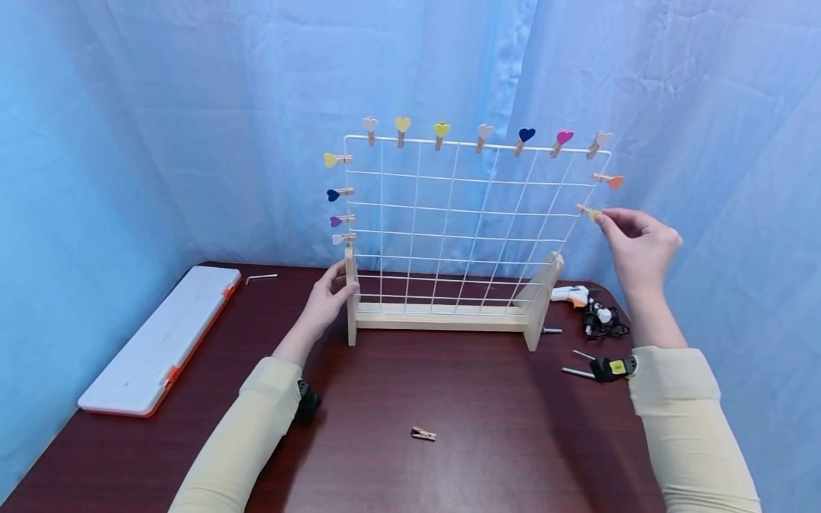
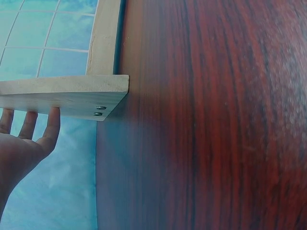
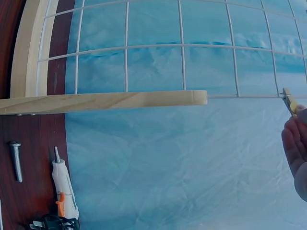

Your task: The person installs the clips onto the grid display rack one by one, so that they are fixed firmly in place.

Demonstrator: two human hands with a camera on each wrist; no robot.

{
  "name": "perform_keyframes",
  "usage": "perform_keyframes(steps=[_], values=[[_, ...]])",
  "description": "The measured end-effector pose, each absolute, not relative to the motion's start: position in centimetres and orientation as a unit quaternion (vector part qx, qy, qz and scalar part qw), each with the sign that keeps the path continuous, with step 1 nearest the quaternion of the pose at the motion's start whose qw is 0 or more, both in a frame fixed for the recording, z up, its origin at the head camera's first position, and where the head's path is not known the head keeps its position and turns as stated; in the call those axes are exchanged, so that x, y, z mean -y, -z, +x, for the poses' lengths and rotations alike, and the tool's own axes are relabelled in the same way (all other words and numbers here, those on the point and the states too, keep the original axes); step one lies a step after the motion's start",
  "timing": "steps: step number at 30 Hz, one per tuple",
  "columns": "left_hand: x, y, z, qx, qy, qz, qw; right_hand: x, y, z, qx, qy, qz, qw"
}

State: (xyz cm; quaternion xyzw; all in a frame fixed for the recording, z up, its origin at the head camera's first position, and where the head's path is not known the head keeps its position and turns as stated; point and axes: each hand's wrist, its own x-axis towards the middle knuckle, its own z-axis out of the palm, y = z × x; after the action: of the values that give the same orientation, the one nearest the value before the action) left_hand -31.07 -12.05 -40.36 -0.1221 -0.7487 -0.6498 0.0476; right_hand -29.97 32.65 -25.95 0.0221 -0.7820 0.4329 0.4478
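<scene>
A white wire grid (image 1: 436, 210) stands upright in a wooden stand (image 1: 442, 322). Small clothespins with coloured hearts line its top and left edges. My right hand (image 1: 641, 246) pinches a yellow heart clothespin (image 1: 591, 213) by its heart end, with the jaws at the grid's right edge wire; the right wrist view has this clothespin (image 3: 289, 101) at far right. Just above it sits an orange heart clothespin (image 1: 612, 182). With fairly straight fingers, my left hand (image 1: 327, 303) touches the stand's left side board (image 2: 72, 98).
One loose clothespin (image 1: 424, 434) lies on the dark red table (image 1: 359, 470) at the front. A white case (image 1: 160, 338) with orange trim and a hex key (image 1: 261, 276) lie left. Right of the stand are a glue gun (image 1: 569, 294), black cable (image 1: 606, 328) and bolt (image 3: 16, 162).
</scene>
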Motion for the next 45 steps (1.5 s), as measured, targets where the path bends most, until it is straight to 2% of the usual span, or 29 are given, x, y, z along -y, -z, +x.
perform_keyframes(steps=[5,9,15,20,28,34,39,45], values=[[12.4,41.7,-32.1,0.759,0.638,-0.119,0.056,-32.0,25.5,-28.7,0.771,-0.459,0.044,0.439],[12.4,42.3,-32.4,0.764,0.629,-0.123,0.069,-30.3,25.5,-27.0,0.774,-0.456,0.096,0.428],[12.3,42.3,-32.3,0.765,0.629,-0.12,0.07,-25.8,27.2,-24.3,0.793,-0.439,0.196,0.373],[12.3,42.2,-32.3,0.763,0.631,-0.121,0.071,-23.0,30.3,-23.1,0.831,-0.405,0.258,0.282],[12.2,42.1,-32.6,0.762,0.632,-0.126,0.065,-19.7,37.7,-24.0,0.803,-0.347,0.461,0.151],[12.3,42.1,-32.6,0.763,0.63,-0.127,0.071,-17.5,41.1,-23.6,0.762,-0.324,0.56,0.024],[12.3,42.2,-32.6,0.761,0.631,-0.126,0.076,-16.4,43.4,-23.6,0.739,-0.305,0.593,-0.101],[12.3,41.7,-32.1,0.757,0.64,-0.123,0.057,-15.4,44.4,-23.3,0.74,-0.254,0.602,-0.157]])
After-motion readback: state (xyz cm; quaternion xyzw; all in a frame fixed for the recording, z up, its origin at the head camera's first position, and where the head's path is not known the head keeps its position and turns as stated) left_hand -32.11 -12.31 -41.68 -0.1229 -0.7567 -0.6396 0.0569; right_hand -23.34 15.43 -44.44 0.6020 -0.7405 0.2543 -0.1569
